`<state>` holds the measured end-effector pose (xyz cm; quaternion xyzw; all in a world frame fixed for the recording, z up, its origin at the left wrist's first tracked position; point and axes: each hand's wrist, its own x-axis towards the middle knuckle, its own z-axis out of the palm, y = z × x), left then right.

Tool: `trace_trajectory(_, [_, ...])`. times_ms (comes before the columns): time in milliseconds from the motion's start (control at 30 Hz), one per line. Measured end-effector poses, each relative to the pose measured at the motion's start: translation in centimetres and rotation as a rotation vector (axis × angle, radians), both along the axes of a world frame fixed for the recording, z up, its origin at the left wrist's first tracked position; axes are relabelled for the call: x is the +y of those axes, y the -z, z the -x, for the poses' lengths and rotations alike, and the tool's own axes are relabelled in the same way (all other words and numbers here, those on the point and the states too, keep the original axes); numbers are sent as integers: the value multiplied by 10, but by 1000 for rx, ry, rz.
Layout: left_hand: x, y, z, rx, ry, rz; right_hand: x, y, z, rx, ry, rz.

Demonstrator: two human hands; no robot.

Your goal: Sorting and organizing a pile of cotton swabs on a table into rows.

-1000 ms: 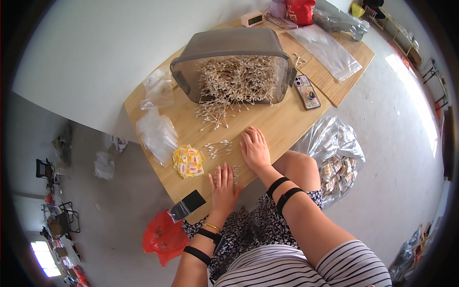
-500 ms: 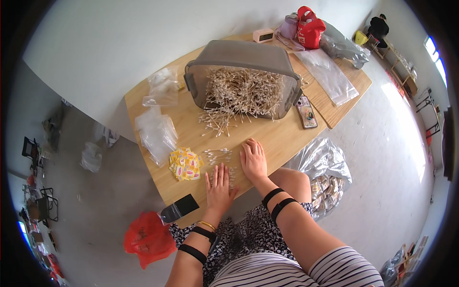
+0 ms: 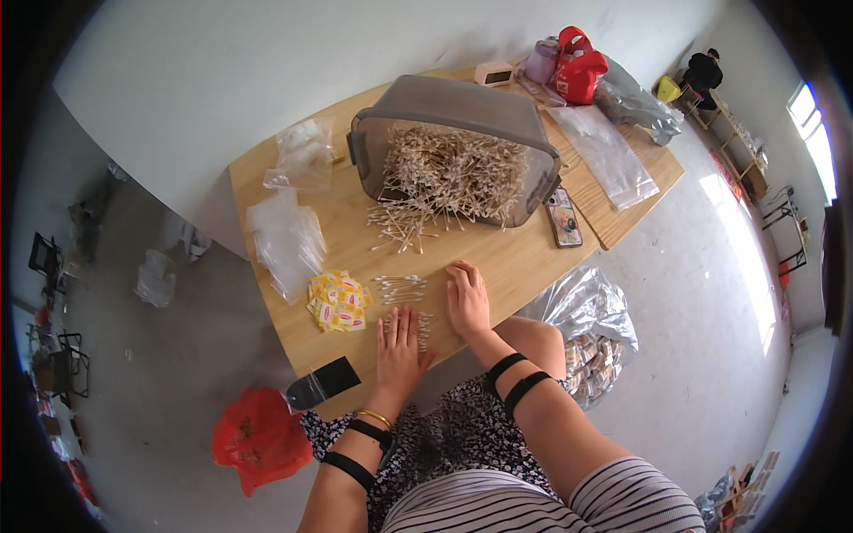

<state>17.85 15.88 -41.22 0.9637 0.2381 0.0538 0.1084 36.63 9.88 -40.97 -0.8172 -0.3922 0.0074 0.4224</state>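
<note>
Wooden table [image 3: 498,258] under both hands, palms down, fingers flat and spread, nothing gripped. Left hand [image 3: 400,345] lies at the near edge; a few cotton swabs [image 3: 424,327] lie just right of its fingers, between the two hands, touching or nearly so, cannot tell which. Right hand [image 3: 466,300] sits flat a little farther in, just right of those swabs. A small bundle of swabs [image 3: 400,288] lies just beyond the left hand, apart from it. Left of that, a pile of small yellow packets [image 3: 338,302]. Farther left, a heap of clear plastic bags [image 3: 286,238], more clear bags [image 3: 302,155] at the far left corner. Grey plastic tub [image 3: 453,133] tipped on its side at the far middle, full of swabs, a loose pile [image 3: 404,222] spilling out toward the hands. Phone [image 3: 564,218] lies right of the tub. Black scoop [image 3: 322,384] hangs over the near left edge. Red bag [image 3: 577,67] at the far right end, long clear bag [image 3: 609,155] near it. On the floor: red plastic bag [image 3: 259,435] near left, silver foil bag [image 3: 586,311] right of the person's knee.
</note>
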Motion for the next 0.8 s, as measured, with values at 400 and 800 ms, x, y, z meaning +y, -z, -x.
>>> trace_trajectory(400, [2, 20, 1, 57, -14, -85, 6, 6, 80, 450, -261, -296])
trace_trajectory(800, [16, 11, 10, 78, 20, 34, -2, 15, 79, 490, -208, -380])
